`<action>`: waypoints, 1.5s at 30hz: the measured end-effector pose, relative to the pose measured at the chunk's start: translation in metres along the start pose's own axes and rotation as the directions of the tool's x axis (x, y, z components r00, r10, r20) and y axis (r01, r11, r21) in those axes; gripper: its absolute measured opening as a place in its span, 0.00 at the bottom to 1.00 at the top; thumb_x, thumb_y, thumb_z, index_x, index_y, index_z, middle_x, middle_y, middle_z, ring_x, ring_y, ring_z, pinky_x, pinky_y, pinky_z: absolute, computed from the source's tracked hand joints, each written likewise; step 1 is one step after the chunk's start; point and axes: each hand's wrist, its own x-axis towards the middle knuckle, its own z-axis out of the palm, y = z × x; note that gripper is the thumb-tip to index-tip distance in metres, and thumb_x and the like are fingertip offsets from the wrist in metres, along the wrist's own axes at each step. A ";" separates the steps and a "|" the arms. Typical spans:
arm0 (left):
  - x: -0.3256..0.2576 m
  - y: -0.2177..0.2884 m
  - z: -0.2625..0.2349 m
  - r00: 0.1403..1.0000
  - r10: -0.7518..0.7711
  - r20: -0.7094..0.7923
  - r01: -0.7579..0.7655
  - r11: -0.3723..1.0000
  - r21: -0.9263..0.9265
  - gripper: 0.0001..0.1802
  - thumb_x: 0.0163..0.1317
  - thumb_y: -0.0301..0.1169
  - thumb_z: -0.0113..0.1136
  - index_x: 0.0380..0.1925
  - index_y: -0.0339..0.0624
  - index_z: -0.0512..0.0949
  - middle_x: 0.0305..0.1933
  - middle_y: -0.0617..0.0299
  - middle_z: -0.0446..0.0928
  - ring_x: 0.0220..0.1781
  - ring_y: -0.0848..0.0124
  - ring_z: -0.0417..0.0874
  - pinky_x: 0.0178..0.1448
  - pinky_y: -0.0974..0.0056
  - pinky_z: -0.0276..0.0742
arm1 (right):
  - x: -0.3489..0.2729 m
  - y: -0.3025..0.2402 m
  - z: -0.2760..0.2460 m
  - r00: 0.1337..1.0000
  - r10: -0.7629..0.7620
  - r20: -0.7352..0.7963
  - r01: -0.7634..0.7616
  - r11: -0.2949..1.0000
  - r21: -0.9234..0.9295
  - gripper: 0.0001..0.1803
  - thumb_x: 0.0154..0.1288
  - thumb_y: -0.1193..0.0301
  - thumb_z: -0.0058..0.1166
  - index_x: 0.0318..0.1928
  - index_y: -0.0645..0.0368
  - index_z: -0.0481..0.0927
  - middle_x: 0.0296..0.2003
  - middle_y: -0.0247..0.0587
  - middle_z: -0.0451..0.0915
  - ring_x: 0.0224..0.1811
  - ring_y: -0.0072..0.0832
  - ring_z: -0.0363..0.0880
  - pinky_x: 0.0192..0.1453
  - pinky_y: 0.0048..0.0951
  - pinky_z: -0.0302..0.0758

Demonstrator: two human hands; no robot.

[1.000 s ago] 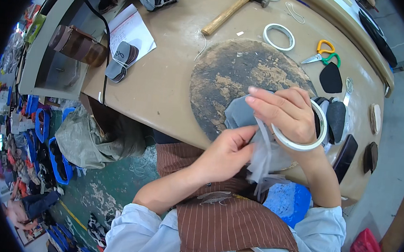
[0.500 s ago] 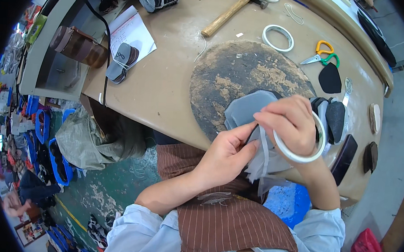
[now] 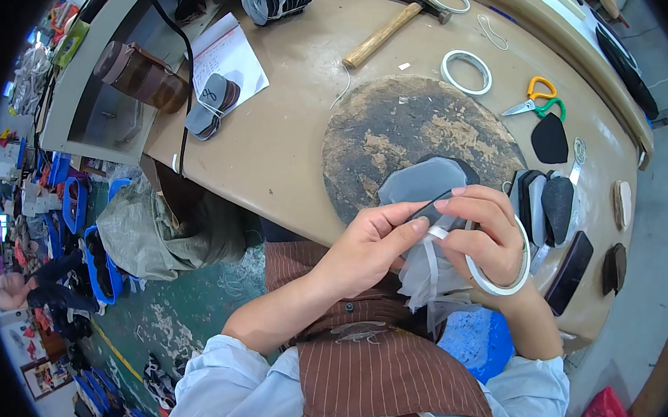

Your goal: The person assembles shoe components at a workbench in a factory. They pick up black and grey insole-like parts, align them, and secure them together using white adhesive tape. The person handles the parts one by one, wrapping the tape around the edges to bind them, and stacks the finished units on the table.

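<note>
Above the table's near edge, my left hand (image 3: 366,246) pinches a small dark grey piece of material (image 3: 430,213) between thumb and fingers. My right hand (image 3: 489,233) holds the far end of that piece at the fingertips. A roll of white tape (image 3: 525,262) hangs around my right hand, near the wrist. Just under the piece runs a short white strip (image 3: 437,233), and pale translucent strips (image 3: 420,276) dangle below my hands. Behind them, grey flat cut pieces (image 3: 427,179) lie on a worn round board (image 3: 394,120); my fingers partly hide the lower ones.
A hammer (image 3: 385,35), another tape roll (image 3: 466,72) and scissors (image 3: 539,99) lie at the back. Right of my hands are stacked dark pieces (image 3: 555,208) and a phone (image 3: 570,271). A bottle (image 3: 138,77), paper (image 3: 232,56) and a tied bundle (image 3: 211,107) are left.
My right hand has come down and turned, and its fingertips now hold the dark grey piece. The tape roll has swung lower with it. The view has shifted slightly.
</note>
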 end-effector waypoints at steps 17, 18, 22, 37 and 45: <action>0.001 0.010 0.011 0.957 0.267 0.108 -0.288 0.897 0.334 0.16 0.69 0.23 0.44 0.54 0.33 0.74 0.43 0.68 0.78 0.44 0.82 0.75 0.48 0.73 0.73 | 0.033 -0.015 -0.027 0.965 0.177 0.195 -0.150 0.978 -0.148 0.19 0.42 0.80 0.61 0.39 0.54 0.83 0.32 0.36 0.76 0.34 0.35 0.76 0.40 0.34 0.70; -0.004 0.011 0.008 0.963 0.244 0.114 -0.270 0.882 0.386 0.16 0.69 0.23 0.44 0.53 0.33 0.74 0.42 0.68 0.78 0.43 0.83 0.74 0.46 0.74 0.72 | 0.037 -0.017 -0.020 0.970 0.148 0.191 -0.115 0.978 -0.174 0.21 0.41 0.81 0.60 0.41 0.54 0.84 0.32 0.36 0.76 0.34 0.34 0.75 0.41 0.34 0.70; -0.004 0.005 0.015 0.899 0.422 0.115 -0.424 0.777 0.466 0.17 0.66 0.25 0.47 0.54 0.33 0.73 0.30 0.67 0.75 0.31 0.82 0.70 0.34 0.71 0.70 | 0.029 -0.029 -0.008 0.974 0.227 0.005 -0.219 0.944 -0.248 0.22 0.43 0.83 0.62 0.44 0.59 0.83 0.31 0.41 0.75 0.34 0.38 0.74 0.42 0.35 0.70; 0.005 -0.006 0.007 0.887 0.432 0.164 -0.462 0.846 0.265 0.18 0.69 0.25 0.44 0.57 0.35 0.74 0.45 0.63 0.80 0.44 0.80 0.76 0.51 0.70 0.74 | 0.005 -0.017 -0.009 0.967 0.218 0.129 -0.216 0.976 -0.031 0.10 0.52 0.84 0.57 0.38 0.66 0.78 0.39 0.50 0.76 0.42 0.44 0.75 0.48 0.40 0.73; -0.003 -0.007 0.011 0.956 0.279 0.094 -0.272 0.959 -0.083 0.13 0.67 0.29 0.50 0.46 0.36 0.80 0.38 0.67 0.80 0.40 0.83 0.75 0.47 0.72 0.72 | -0.006 -0.015 -0.010 0.981 0.115 0.154 -0.114 0.993 -0.014 0.08 0.52 0.84 0.57 0.35 0.66 0.77 0.43 0.52 0.78 0.45 0.47 0.76 0.53 0.42 0.72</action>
